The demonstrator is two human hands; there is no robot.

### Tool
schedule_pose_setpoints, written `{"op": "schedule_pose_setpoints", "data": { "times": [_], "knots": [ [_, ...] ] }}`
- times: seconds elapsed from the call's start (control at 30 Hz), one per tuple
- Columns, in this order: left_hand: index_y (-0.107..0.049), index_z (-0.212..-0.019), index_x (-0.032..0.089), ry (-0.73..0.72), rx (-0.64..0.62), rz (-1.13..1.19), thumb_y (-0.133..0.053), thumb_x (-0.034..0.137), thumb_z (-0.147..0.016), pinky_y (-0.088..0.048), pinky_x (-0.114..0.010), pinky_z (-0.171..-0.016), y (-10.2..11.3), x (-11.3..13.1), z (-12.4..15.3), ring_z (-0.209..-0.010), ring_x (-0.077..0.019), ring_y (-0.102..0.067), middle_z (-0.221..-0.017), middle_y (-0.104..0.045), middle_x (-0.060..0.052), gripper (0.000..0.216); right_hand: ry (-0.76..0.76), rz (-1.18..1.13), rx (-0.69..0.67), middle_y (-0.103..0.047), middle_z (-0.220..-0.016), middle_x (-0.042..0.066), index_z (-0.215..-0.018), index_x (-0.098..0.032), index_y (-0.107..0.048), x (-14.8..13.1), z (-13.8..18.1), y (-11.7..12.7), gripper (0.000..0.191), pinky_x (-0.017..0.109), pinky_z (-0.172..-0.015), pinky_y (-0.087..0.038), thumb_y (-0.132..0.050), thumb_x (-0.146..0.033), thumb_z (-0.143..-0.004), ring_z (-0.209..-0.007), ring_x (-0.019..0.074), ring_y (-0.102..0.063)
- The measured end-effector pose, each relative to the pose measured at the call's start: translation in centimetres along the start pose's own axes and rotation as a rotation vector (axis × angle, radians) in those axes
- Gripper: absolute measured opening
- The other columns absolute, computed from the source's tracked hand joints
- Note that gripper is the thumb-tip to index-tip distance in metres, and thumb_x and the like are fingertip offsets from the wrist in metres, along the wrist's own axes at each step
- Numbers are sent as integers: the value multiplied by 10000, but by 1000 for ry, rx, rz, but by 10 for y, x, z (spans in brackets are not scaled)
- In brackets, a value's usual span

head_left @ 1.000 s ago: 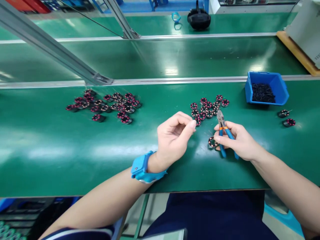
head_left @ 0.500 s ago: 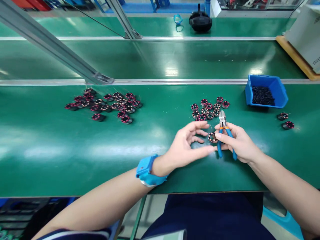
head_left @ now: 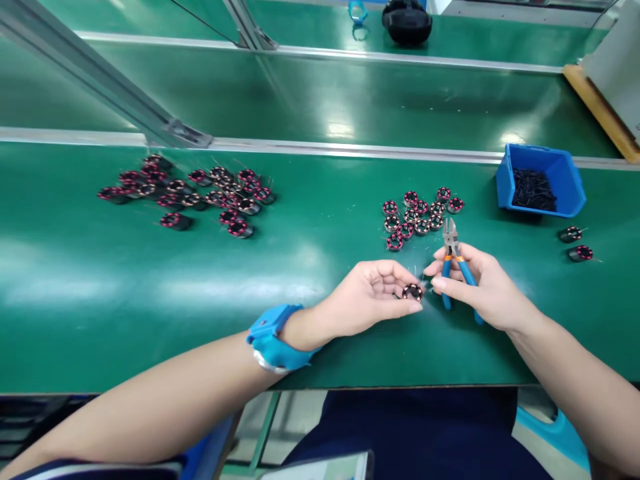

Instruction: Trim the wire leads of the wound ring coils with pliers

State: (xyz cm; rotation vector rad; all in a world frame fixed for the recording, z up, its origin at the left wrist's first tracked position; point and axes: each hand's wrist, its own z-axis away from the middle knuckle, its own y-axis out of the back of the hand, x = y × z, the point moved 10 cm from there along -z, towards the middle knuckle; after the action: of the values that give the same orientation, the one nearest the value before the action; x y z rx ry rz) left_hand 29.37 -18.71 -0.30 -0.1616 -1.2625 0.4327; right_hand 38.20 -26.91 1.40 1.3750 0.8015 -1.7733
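Observation:
Between the thumb and fingers of my left hand point(head_left: 365, 297) is a small ring-shaped wound motor stator point(head_left: 412, 292), with thin wire ends sticking up from it. My right hand point(head_left: 483, 287), just to its right, is closed around diagonal cutters point(head_left: 453, 257) with blue and orange handles. The cutters' jaws point away from me, slightly apart, and touch no wire. Just beyond both hands lies a cluster of several similar stators point(head_left: 421, 227) with pink and copper-coloured tops.
A larger group of stators point(head_left: 230, 200) with long wires lies to the left. At the right stands a blue bin point(head_left: 573, 193) of dark, thin pieces, with two stators point(head_left: 580, 253) in front of it. A metal profile point(head_left: 125, 93) slants above the bench at the left.
The stator has passed from my right hand's fingertips into my left hand, which has closed on it. My right hand keeps the cutters and is now apart from the stator. The camera view has shifted.

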Motion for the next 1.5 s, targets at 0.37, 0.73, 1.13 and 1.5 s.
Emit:
{"op": "schedule_pose_setpoints", "data": {
  "times": [0.37,0.73,1.13,1.5],
  "knots": [
    [-534,-866,147,94,-125,-73,-802,91,-620,-472,-167,-550,-11,-5,0,-625,-73,-616,-723,-665,16,369,75,83,-11,-566,-737,-31,-907,-196,-515,-12,-1,-14,291,249,-595,-451,-721,-337,-758,-615,96,-528],
    [-622,-962,132,146,-271,-98,-771,144,-682,-520,-200,-555,-17,-7,7,-698,-121,-665,-810,-695,-47,317,-235,212,-457,-682,-841,59,-955,-153,-649,5,18,-6,259,259,-609,-496,-651,-385,-838,-685,143,-614],
    [-638,-1007,140,156,-292,-101,-749,129,-699,-516,-189,-538,-17,-7,9,-690,-112,-643,-813,-683,-42,327,-348,316,-654,-685,-831,50,-1033,-143,-673,17,29,-6,314,235,-618,-521,-650,-394,-847,-709,139,-644],
    [-646,-1041,147,149,-310,-139,-754,147,-701,-515,-211,-575,-17,-8,10,-704,-116,-649,-823,-702,-48,357,-290,379,-680,-681,-838,61,-1075,-140,-671,20,31,-8,363,254,-611,-523,-634,-424,-851,-719,161,-658]
  ]
}}
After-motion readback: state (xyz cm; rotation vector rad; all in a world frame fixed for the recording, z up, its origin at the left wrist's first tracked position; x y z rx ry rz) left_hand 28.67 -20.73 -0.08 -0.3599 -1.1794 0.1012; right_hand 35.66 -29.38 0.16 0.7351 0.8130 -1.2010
